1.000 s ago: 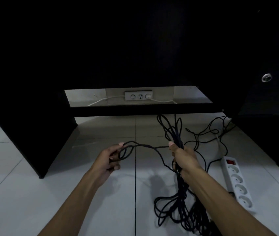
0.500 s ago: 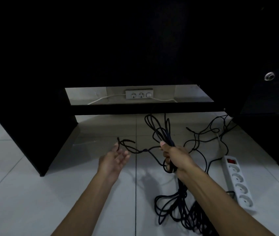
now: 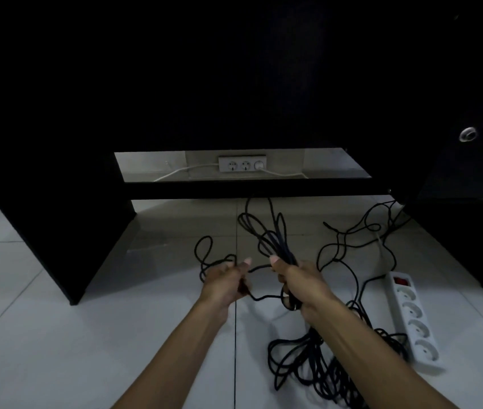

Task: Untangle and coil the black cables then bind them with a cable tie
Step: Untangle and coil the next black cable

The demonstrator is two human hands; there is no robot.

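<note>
The black cables (image 3: 275,249) are bunched up in the middle, held above the floor (image 3: 57,335); some loops stick up from the bunch toward the dark desk (image 3: 234,84), and a big messy pile of the same cables hangs down and lies on the floor near the bottom of the picture. The right hand (image 3: 296,283) is wrapped tight around the thick bunch, with the thumb on top; the left hand (image 3: 224,280) is just beside it, with its fingers curled around one thin strand that makes a little loop above the hand; a short bit of cable runs from one hand to the other.

More black cable wiggles across the floor to the right of the hands and goes back under the desk. A white power strip (image 3: 411,317) with a red switch lies on the floor on the right, near the pile; one cable seems to pass right by its top end, but I cannot tell if it is plugged in.

The floor is made of big pale tiles. The desk is black and fills the top of the picture; through a gap under it you can see a wall socket (image 3: 242,164) with a white cord (image 3: 187,169) going off to each side. A small round silver knob (image 3: 468,134) shines on the dark part at the right.
</note>
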